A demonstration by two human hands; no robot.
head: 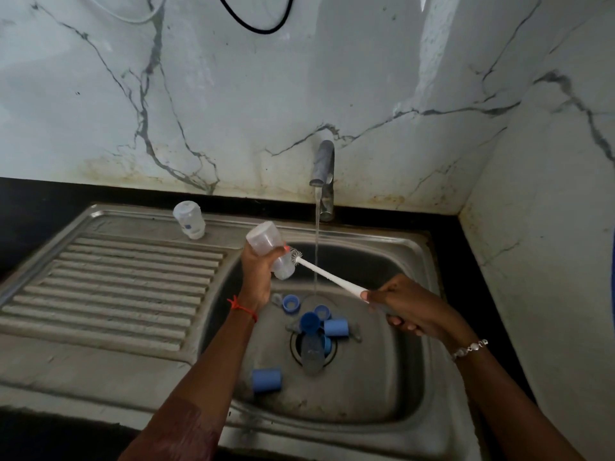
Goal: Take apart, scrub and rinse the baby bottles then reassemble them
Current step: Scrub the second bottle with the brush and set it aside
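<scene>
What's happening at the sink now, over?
Left hand grips clear bottle. Right hand holds brush, bristles beside its neck. Tap running. Blue caps in sink basin.

We count clear bottles, three: upper-left bottle (pixel 189 219), centre bottle (pixel 268 252), drain bottle (pixel 312 352). Blue cups, two: lower cup (pixel 266 380), right cup (pixel 336 327). Blue rings, two: left ring (pixel 291 302), right ring (pixel 322 311). Brush (pixel 329 277), one. Tap (pixel 322 168), one.

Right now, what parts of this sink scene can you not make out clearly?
Head view only:
- Left hand fingers: mostly hidden behind the held bottle they grip.
- Brush handle end: covered by the right hand holding it.
- Print on the second bottle on the drainboard: too small.
- Dark piece over the drain: blurred, partly under blue caps; its kind is unclear.
</scene>
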